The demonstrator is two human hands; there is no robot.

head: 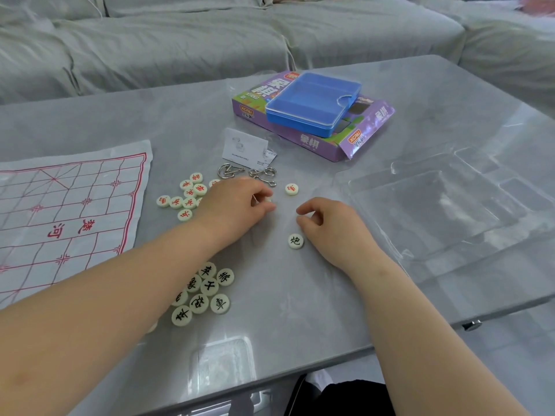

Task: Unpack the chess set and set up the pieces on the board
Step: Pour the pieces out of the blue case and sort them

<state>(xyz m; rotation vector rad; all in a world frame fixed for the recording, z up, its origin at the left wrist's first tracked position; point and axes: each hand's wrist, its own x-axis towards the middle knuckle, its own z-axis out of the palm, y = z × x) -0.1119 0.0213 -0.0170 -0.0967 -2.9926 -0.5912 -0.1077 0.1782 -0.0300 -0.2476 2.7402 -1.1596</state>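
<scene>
The grey table [300, 319] is smooth and shiny. The board [60, 211] at left is a thin creased sheet. The round pieces [220, 304] look smooth. The blue box [312, 103] is shiny plastic, the rings [227, 171] shiny metal, the sofa [180, 40] soft cloth.

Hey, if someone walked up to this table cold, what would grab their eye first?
Probably the blue case on the purple box at the far middle of the table, the brightest colours. Then the two hands close together at the centre, the left hand pinching a pale piece beside the right hand. Cream discs flank the left arm, red-lettered pieces farther and black-lettered pieces nearer, with the red-lined board flat at the left edge.
</scene>
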